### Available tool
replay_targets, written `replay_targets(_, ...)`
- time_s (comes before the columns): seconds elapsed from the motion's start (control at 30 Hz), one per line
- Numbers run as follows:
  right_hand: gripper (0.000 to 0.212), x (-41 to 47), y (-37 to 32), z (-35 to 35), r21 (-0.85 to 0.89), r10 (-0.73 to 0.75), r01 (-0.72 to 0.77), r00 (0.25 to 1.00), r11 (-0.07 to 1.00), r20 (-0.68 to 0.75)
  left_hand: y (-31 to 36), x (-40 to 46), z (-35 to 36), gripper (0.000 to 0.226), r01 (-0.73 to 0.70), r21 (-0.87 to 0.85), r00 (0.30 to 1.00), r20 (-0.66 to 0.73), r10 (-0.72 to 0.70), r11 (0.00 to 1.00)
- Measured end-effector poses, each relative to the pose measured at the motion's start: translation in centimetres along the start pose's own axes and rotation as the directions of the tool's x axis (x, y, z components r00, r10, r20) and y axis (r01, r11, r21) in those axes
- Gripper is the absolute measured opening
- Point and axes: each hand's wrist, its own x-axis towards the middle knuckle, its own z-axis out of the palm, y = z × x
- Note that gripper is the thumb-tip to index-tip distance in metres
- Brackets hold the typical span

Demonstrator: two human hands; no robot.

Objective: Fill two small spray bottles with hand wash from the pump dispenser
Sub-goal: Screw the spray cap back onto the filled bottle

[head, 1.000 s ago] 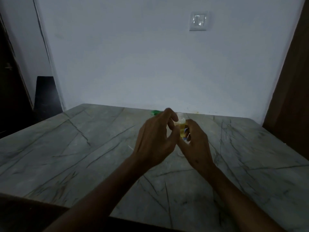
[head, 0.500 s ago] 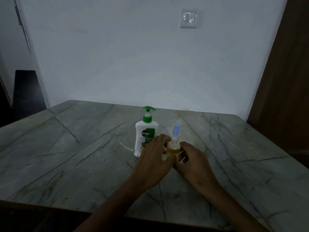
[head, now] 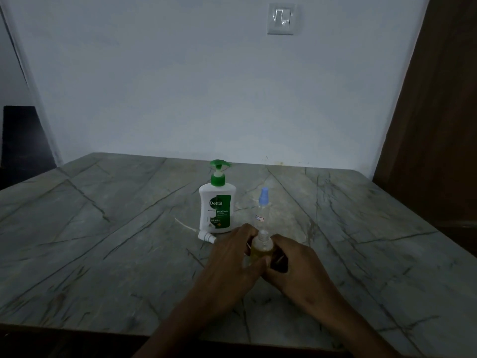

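Note:
A white pump dispenser (head: 216,202) with a green pump head stands mid-table. Right of it stands a clear small spray bottle (head: 262,210) with a blue spray cap on. In front of that, a second small bottle (head: 262,244) holds yellowish liquid and has no cap on its open neck. My left hand (head: 233,259) and my right hand (head: 294,262) both grip this bottle from either side as it stands low on the table. A white spray cap with its thin dip tube (head: 206,236) lies on the table, left of my hands.
The grey marble table (head: 103,241) runs back to a white wall with a light switch (head: 281,18). A dark wooden panel (head: 438,125) stands at the right, and a dark chair back (head: 23,135) at the far left.
The view has tilted down and the dispenser and capped bottle came into sight. My hands lowered the yellowish bottle from in front of me down to the table.

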Motion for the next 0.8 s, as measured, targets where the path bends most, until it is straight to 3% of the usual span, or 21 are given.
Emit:
replay_targets(0.2, 0.019, 0.1, 0.0, -0.3, 0.075, 0.046, -0.048, 0.998, 0.996, 0.031, 0.0, -0.2, 0.0, 0.024, 0.015, 0.016, 1.000, 0.012, -0.015, 1.000)
replay_targets(0.3, 0.024, 0.1, -0.1, -0.2, 0.071, 0.051, -0.053, 0.998, 0.996, 0.038, 0.0, -0.6, -0.6, 0.038, 0.066, -0.001, 0.997, 0.040, -0.066, 0.998)
replay_targets(0.4, 0.033, 0.1, -0.1, -0.3, 0.065, 0.076, -0.080, 0.995, 0.995, 0.065, -0.3, -1.0, -2.4, 0.045, 0.101, 0.028, 0.995, -0.004, -0.101, 0.994)
replay_targets(0.5, 0.055, 0.1, 0.3, -0.5, 0.048, 0.091, -0.094, 0.993, 0.994, 0.070, -1.6, -0.7, -5.4, 0.039, 0.077, 0.232, 0.996, -0.056, -0.066, 0.970)
replay_targets(0.6, 0.075, -0.1, 0.4, -0.7, 0.015, 0.106, -0.107, 0.993, 0.994, 0.046, -2.9, 0.3, -7.6, 0.044, 0.034, 0.520, 0.996, 0.054, -0.073, 0.854)
replay_targets(0.8, 0.077, -0.3, -0.6, -1.0, 0.052, 0.060, -0.058, 0.997, 0.997, -0.047, -4.5, 1.9, -8.2, 0.049, -0.089, 0.717, 0.949, 0.271, -0.160, 0.691)
